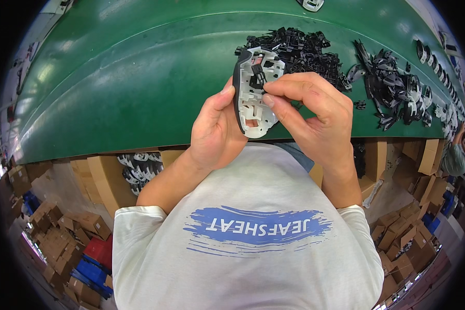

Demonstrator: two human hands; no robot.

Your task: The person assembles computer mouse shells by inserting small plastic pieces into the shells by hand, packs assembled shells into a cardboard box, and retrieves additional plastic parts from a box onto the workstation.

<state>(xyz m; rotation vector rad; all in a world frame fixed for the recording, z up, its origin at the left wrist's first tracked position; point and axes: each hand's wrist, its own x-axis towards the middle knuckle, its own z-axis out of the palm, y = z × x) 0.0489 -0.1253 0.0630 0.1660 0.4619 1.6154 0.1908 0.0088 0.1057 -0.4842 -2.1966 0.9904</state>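
My left hand point(215, 123) is closed round the side of a plastic shell point(252, 111), white and ribbed inside with a black outer edge, shaped like a computer mouse housing. It is held up in front of me over the table's near edge, its hollow inside facing me. My right hand point(318, 106) pinches a small black plastic part point(259, 73) between thumb and forefinger. That part lies against the upper inside of the shell; whether it is seated there I cannot tell. Behind the shell spreads a pile of small black plastic parts point(307, 51).
On the green table point(129, 88), glossy black and white shell pieces point(392, 85) are heaped at right. A row of shells point(434, 62) runs along the far right. Below the edge stand a cardboard box point(106, 178) with white-and-black shells and other boxes point(408, 222). Another person point(453, 155) is at far right.
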